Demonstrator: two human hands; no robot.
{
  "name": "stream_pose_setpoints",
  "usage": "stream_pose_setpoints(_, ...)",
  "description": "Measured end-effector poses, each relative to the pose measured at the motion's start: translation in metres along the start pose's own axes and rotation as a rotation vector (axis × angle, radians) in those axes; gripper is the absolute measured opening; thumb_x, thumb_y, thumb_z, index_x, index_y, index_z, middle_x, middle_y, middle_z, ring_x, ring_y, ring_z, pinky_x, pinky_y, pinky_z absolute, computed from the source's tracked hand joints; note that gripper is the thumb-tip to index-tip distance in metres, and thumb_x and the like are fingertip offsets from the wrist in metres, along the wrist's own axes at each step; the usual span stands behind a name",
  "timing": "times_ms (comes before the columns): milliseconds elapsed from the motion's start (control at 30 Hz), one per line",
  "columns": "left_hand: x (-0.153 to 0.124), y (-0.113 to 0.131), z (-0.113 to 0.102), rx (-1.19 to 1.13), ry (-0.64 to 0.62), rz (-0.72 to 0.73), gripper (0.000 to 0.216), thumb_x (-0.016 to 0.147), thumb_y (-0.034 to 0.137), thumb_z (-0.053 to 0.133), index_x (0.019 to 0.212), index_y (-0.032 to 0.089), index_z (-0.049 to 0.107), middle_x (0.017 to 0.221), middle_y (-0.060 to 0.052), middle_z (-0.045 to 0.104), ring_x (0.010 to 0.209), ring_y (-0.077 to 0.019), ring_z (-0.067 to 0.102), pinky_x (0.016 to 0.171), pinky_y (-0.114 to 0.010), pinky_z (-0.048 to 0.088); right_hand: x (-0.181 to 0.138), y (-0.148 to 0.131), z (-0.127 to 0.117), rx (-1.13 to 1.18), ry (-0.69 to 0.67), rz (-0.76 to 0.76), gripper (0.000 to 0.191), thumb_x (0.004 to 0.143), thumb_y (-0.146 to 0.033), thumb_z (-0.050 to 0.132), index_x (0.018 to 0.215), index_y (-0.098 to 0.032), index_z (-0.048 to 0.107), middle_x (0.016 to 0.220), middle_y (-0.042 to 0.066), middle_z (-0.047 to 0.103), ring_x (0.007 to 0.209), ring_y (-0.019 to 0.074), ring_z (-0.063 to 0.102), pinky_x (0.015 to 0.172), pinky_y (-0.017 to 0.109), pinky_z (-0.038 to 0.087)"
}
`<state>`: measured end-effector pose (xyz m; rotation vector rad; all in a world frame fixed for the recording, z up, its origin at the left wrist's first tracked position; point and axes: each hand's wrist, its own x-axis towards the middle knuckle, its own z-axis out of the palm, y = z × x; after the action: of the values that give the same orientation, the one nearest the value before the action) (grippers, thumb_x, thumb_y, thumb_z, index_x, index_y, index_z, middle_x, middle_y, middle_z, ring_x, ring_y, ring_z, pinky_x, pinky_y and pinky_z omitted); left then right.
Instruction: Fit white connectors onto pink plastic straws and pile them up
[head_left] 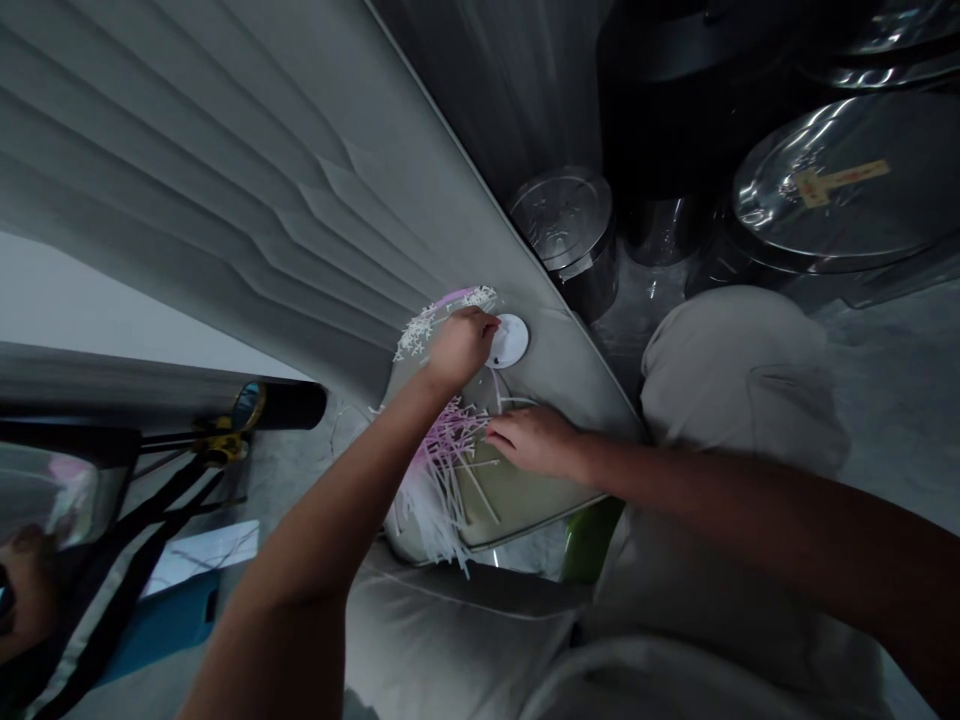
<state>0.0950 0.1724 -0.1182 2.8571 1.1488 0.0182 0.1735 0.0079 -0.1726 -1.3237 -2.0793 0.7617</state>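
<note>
My left hand point(466, 345) is closed in a pinch at the left edge of a small white round disc point(511, 341). What its fingertips hold, if anything, is too small to tell. Lower and to the right, my right hand point(537, 438) is also pinched, beside the tips of a loose bundle of thin pink and white sticks point(439, 470). Whatever lies between its fingers is hidden. A thin pale strand point(516, 400) shows just above that hand. Many tiny white cut pieces point(415, 335) are heaped beyond my left hand. Everything rests on a beige padded surface point(525, 500).
A grey ribbed padded panel point(247, 150) rises behind the surface. Clear round lidded containers point(566, 220) stand at the right, near a large shiny lid point(847, 180). My knee point(742, 380) is close on the right. Another person's hand point(30, 580) shows at far left.
</note>
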Motion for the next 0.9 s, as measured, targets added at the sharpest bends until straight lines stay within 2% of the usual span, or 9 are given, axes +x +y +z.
stream_pose_setpoints(233, 0.003, -0.001, 0.008, -0.029, -0.044, -0.006, 0.03, 0.087, 0.02, 0.047, 0.099, 0.011, 0.073, 0.101, -0.014, 0.072, 0.095, -0.0246, 0.066, 0.09, -0.037, 0.051, -0.001, 0.002, 0.002, 0.0, 0.031, -0.027, 0.025, 0.098, -0.03, 0.046, 0.094, -0.015, 0.066, 0.093, 0.007, 0.074, 0.08, 0.0161, 0.065, 0.065, 0.028, 0.036)
stream_pose_setpoints(533, 0.003, 0.003, 0.019, -0.021, -0.052, -0.018, 0.028, 0.088, 0.022, 0.048, 0.096, 0.012, 0.073, 0.1, -0.014, 0.073, 0.095, -0.0234, 0.066, 0.09, -0.035, 0.051, -0.001, 0.0, 0.0, -0.007, 0.023, -0.022, 0.024, 0.097, -0.029, 0.046, 0.094, -0.016, 0.066, 0.093, 0.007, 0.074, 0.081, 0.0171, 0.066, 0.065, 0.029, 0.036)
stream_pose_setpoints(633, 0.003, 0.001, 0.011, -0.027, -0.044, -0.023, 0.029, 0.087, 0.023, 0.048, 0.096, 0.011, 0.073, 0.1, -0.014, 0.073, 0.094, -0.0229, 0.066, 0.089, -0.033, 0.051, -0.001, 0.001, 0.0, 0.004, 0.021, -0.014, 0.023, 0.097, -0.029, 0.047, 0.094, -0.015, 0.066, 0.094, 0.007, 0.074, 0.083, 0.0168, 0.066, 0.067, 0.029, 0.037)
stream_pose_setpoints(800, 0.001, -0.009, -0.017, -0.054, 0.048, -0.058, 0.027, 0.084, 0.022, 0.052, 0.098, 0.013, 0.074, 0.098, -0.01, 0.074, 0.09, -0.0203, 0.066, 0.086, -0.03, 0.051, -0.001, 0.001, 0.001, 0.028, 0.013, -0.014, 0.024, 0.097, -0.028, 0.046, 0.098, -0.016, 0.066, 0.095, 0.009, 0.074, 0.083, 0.0177, 0.066, 0.068, 0.029, 0.038)
stream_pose_setpoints(900, -0.002, -0.013, -0.023, -0.07, 0.039, -0.081, 0.027, 0.083, 0.023, 0.053, 0.098, 0.014, 0.074, 0.098, -0.009, 0.074, 0.086, -0.0194, 0.066, 0.084, -0.029, 0.051, -0.001, -0.001, 0.001, 0.021, 0.001, -0.002, 0.025, 0.097, -0.028, 0.046, 0.097, -0.016, 0.067, 0.094, 0.009, 0.074, 0.083, 0.0186, 0.067, 0.068, 0.029, 0.038)
